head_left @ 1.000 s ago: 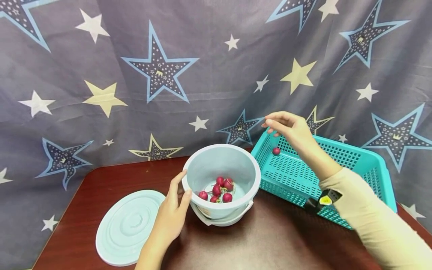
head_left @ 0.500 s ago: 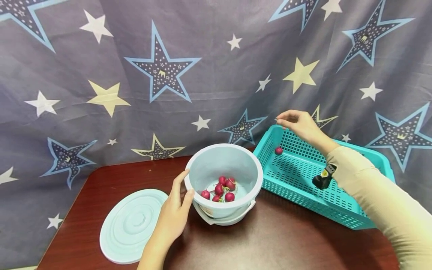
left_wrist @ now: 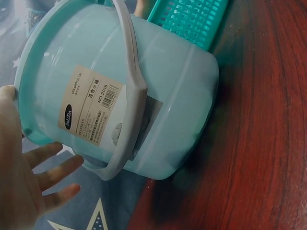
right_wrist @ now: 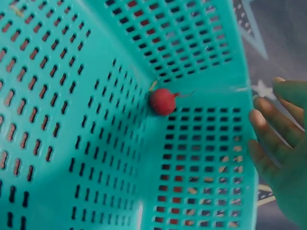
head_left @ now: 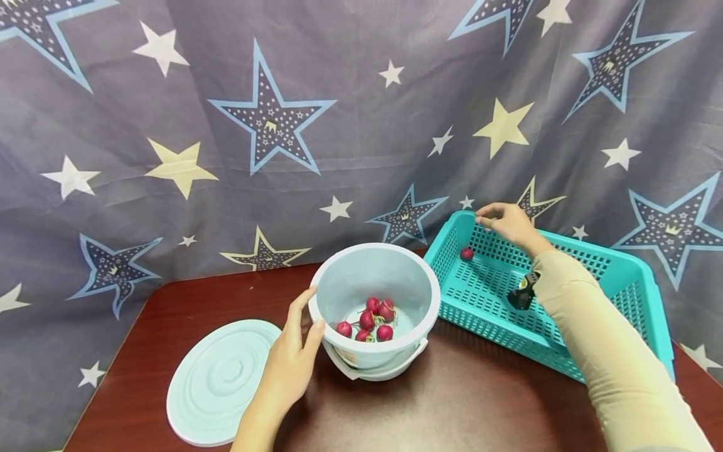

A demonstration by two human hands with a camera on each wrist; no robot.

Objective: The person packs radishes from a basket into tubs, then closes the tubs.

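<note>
A pale blue bucket [head_left: 361,270] stands on the table with several red radishes [head_left: 367,320] at its bottom. My left hand [head_left: 285,364] touches the bucket's left rim with thumb and fingertips. Its fingers are spread and mostly straight in the left wrist view. Above the far left part of a turquoise basket [head_left: 480,321] hovers my right hand [head_left: 511,224], holding nothing, its fingers loosely bent. A single radish [right_wrist: 163,101] lies in the basket's corner, apart from that hand. The bucket's handle [left_wrist: 136,86] hangs down over a printed label.
A round pale blue lid [head_left: 223,383] lies on the dark red table [head_left: 429,402], left of the bucket. Behind the table hangs a grey star-patterned curtain [head_left: 350,144]. The basket stands close against the bucket's right side.
My right hand has moved right and, lately, down toward the basket. The left hand still touches the bucket. The radishes have not moved.
</note>
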